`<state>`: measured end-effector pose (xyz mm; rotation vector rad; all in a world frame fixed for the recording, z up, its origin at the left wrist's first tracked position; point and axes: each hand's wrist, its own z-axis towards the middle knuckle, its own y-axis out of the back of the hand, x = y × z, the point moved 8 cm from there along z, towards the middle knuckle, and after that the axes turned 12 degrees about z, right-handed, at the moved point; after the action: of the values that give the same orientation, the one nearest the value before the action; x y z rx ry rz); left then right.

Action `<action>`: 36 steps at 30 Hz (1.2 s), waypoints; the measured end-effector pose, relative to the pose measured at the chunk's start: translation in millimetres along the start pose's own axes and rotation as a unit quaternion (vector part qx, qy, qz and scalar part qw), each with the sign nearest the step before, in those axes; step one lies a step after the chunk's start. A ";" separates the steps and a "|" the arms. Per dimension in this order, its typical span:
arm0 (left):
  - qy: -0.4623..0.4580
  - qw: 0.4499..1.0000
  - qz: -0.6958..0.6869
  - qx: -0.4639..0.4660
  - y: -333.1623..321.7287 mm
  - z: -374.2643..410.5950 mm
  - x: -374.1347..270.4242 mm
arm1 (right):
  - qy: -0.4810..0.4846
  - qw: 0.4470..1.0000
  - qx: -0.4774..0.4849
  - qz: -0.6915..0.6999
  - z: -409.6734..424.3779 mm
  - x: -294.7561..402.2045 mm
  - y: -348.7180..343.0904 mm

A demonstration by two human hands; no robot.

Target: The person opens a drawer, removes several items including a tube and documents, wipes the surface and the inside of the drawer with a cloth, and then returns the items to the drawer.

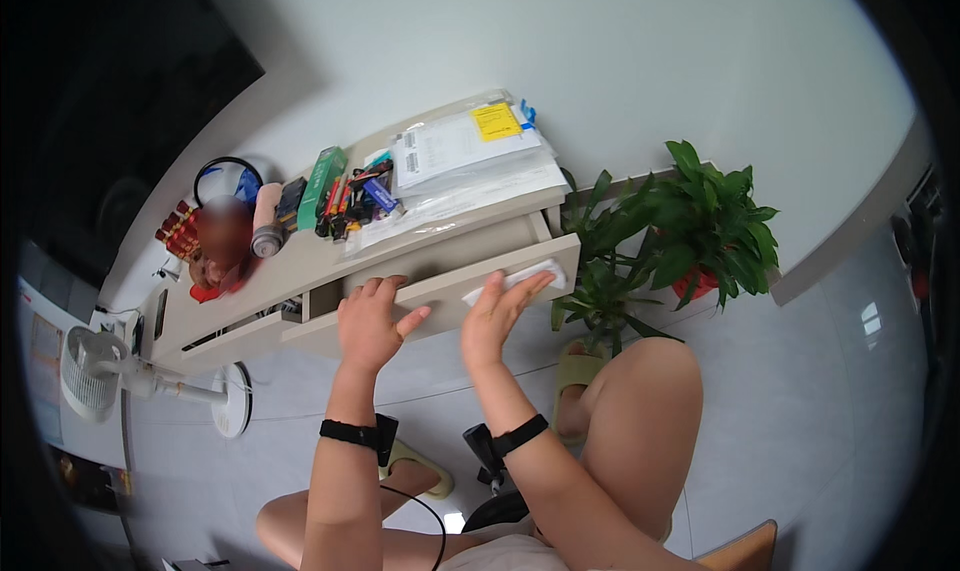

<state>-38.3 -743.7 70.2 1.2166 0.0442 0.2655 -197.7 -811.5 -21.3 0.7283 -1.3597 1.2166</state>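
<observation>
An open drawer (450,282) of a light-coloured cabinet is pulled out before me; the part of its inside that shows holds nothing visible. My left hand (371,323) rests over the top edge of the drawer front, its fingers on the edge and its thumb apart. With spread fingers, my right hand (499,312) presses a folded white cloth or tissue (536,272) flat against the outer face of the drawer front, near its right end. A second drawer (244,338), to the left, stands slightly open with items inside that I cannot make out.
Papers in plastic sleeves (457,151), pens and markers (337,203), a green box (321,188) and a pink bottle (268,218) lie on the cabinet top (300,259). Potted plants (705,226) stand at the right. A white fan (97,368) stands at the left.
</observation>
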 end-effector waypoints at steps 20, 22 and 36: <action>-0.002 1.000 -0.013 -0.008 5.2 -0.8 1.2 | -0.337 0.870 -0.023 0.360 41.8 -91.1 9.5; 0.004 1.000 -0.014 0.006 2.6 -1.3 2.8 | -0.427 0.766 0.045 0.478 9.8 -88.0 -14.8; 0.058 0.995 -0.061 -0.062 2.4 -46.7 92.1 | -0.096 0.984 0.004 0.153 33.7 -15.3 26.0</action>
<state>42.2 -679.1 66.0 1.0696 0.1990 0.2280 -229.7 -839.1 -37.6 0.6720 -1.6728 1.4201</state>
